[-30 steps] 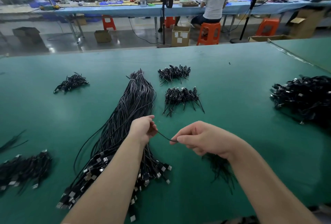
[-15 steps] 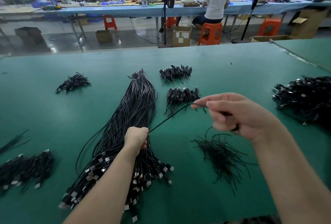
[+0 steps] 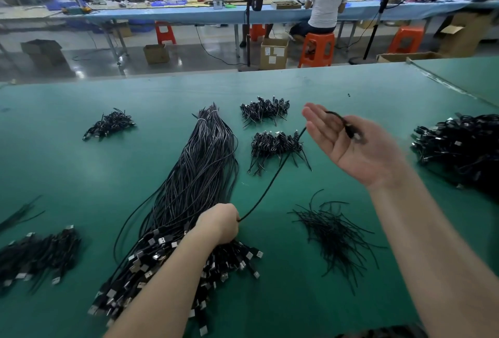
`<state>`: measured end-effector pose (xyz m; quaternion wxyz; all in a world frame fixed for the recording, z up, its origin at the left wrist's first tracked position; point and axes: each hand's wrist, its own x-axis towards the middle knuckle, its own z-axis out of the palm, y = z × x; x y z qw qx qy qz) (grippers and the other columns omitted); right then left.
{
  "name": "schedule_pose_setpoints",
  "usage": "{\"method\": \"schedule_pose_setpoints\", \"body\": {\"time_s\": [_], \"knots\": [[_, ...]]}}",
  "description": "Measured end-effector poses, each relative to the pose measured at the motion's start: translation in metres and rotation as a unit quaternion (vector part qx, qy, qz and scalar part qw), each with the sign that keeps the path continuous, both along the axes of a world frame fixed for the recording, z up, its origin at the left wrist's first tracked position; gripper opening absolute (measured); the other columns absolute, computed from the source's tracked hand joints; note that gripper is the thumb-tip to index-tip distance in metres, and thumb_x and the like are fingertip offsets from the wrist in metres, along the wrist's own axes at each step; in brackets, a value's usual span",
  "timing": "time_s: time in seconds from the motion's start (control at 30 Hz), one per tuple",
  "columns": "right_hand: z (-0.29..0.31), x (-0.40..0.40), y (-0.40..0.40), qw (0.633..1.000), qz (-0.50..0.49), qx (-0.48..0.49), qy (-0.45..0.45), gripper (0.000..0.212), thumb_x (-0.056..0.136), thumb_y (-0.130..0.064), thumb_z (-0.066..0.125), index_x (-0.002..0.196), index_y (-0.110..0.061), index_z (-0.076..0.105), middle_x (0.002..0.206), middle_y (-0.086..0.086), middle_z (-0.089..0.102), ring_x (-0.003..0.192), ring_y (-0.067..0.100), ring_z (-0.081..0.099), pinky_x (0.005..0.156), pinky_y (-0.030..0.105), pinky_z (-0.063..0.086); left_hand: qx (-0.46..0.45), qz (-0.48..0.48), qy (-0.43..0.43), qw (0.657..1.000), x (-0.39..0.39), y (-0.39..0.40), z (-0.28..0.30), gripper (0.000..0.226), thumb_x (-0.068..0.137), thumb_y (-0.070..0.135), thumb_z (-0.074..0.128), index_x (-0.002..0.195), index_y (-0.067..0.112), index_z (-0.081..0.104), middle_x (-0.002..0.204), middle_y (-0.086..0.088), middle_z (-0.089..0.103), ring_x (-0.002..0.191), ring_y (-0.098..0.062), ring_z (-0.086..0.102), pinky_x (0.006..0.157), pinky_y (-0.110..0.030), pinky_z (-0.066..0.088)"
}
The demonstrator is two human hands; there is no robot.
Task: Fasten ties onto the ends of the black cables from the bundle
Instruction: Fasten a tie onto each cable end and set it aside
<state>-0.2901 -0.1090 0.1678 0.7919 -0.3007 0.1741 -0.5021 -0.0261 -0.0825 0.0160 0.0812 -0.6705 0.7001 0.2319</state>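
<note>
Factory assembly floor, long workbenches (image 3: 189, 15), orange stools (image 3: 316, 50), cable piles (image 3: 459, 146)

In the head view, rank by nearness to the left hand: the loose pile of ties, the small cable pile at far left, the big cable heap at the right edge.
From the left hand:
1. Loose pile of ties, just to its right on the green table.
2. Small cable pile, farther back and left.
3. Big cable heap, at the right edge.
</note>
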Motion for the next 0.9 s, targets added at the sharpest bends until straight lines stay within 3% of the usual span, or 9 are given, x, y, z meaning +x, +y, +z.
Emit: {"method": "schedule_pose_setpoints", "body": {"time_s": [0.17,0.27,0.37,0.43,0.57,0.7,0.77,0.83,0.9], "knots": [[-0.015,0.023,0.001,0.988,-0.019,-0.018,0.155,0.025,0.094,-0.013,0.058,0.114,0.002,0.061,0.115,0.020,0.072,0.107,0.028,0.072,0.082,0.032,0.060,-0.009,0.003,-0.114,0.993,-0.005,-0.002,0.027,0.021,0.092,0.002,0.047,0.099,0.014,0.062,0.100,-0.001,0.065,0.081,-0.024,0.063,0.070,-0.032,0.053],[-0.022,0.037,0.007,0.965,-0.021,-0.051,0.256,0.028,0.088,-0.021,0.062,0.105,0.001,0.066,0.099,0.020,0.075,0.088,0.026,0.076,0.075,0.031,0.061,-0.202,0.137,0.128,0.961,-0.008,-0.005,0.065,0.022,0.101,0.018,0.053,0.114,0.020,0.071,0.092,0.007,0.071,0.065,-0.007,0.062,0.056,-0.022,0.052],[-0.027,0.054,0.015,0.929,-0.010,-0.104,0.355,0.020,0.093,-0.020,0.064,0.100,-0.003,0.070,0.089,0.017,0.076,0.077,0.025,0.076,0.068,0.029,0.060,-0.199,0.133,0.493,0.836,-0.017,0.001,0.109,0.031,0.098,0.043,0.059,0.119,0.025,0.073,0.092,0.014,0.076,0.079,0.002,0.067,0.076,-0.019,0.055],[-0.029,0.065,0.020,0.911,0.009,-0.132,0.392,0.013,0.096,-0.018,0.064,0.093,-0.008,0.071,0.083,0.014,0.076,0.070,0.023,0.074,0.064,0.028,0.059,-0.142,0.079,0.534,0.830,-0.025,0.006,0.131,0.030,0.097,0.046,0.060,0.113,0.026,0.075,0.101,0.011,0.077,0.098,-0.004,0.070,0.089,-0.022,0.052],[-0.033,0.083,0.029,0.900,0.022,-0.151,0.408,0.021,0.099,-0.017,0.062,0.080,-0.010,0.068,0.066,0.005,0.070,0.053,0.018,0.066,0.053,0.026,0.054,-0.198,0.103,0.475,0.851,-0.040,0.007,0.141,0.024,0.101,0.031,0.060,0.095,0.017,0.079,0.087,-0.002,0.078,0.090,-0.026,0.073,0.084,-0.041,0.059],[-0.037,0.087,0.029,0.856,0.000,-0.197,0.478,0.030,0.101,-0.029,0.060,0.074,-0.019,0.070,0.050,-0.012,0.053,0.045,0.002,0.044,0.048,0.016,0.033,-0.135,0.185,0.640,0.734,-0.033,0.004,0.134,0.042,0.102,0.037,0.051,0.094,0.002,0.072,0.093,-0.012,0.078,0.079,-0.028,0.073,0.055,-0.029,0.054],[-0.041,0.086,0.031,0.824,0.013,-0.217,0.523,0.032,0.103,-0.033,0.056,0.076,-0.020,0.068,0.050,-0.022,0.054,0.049,-0.006,0.050,0.052,0.010,0.035,-0.087,0.203,0.735,0.641,-0.021,0.001,0.130,0.045,0.093,0.045,0.053,0.095,0.003,0.069,0.102,-0.018,0.076,0.093,-0.030,0.074,0.069,-0.032,0.058],[-0.046,0.086,0.033,0.856,0.022,-0.195,0.478,0.034,0.105,-0.029,0.052,0.076,-0.016,0.062,0.061,-0.018,0.059,0.060,-0.003,0.052,0.064,0.015,0.039,-0.071,0.229,0.769,0.593,-0.013,-0.001,0.124,0.049,0.086,0.050,0.055,0.095,0.005,0.070,0.105,-0.018,0.075,0.099,-0.032,0.074,0.080,-0.038,0.058],[-0.050,0.087,0.033,0.905,0.034,-0.138,0.401,0.033,0.105,-0.024,0.050,0.076,-0.012,0.059,0.064,-0.005,0.057,0.062,0.011,0.051,0.062,0.022,0.044,-0.059,0.248,0.758,0.600,-0.014,-0.001,0.117,0.053,0.085,0.055,0.053,0.094,0.006,0.072,0.104,-0.017,0.076,0.100,-0.031,0.074,0.078,-0.035,0.059]]}}
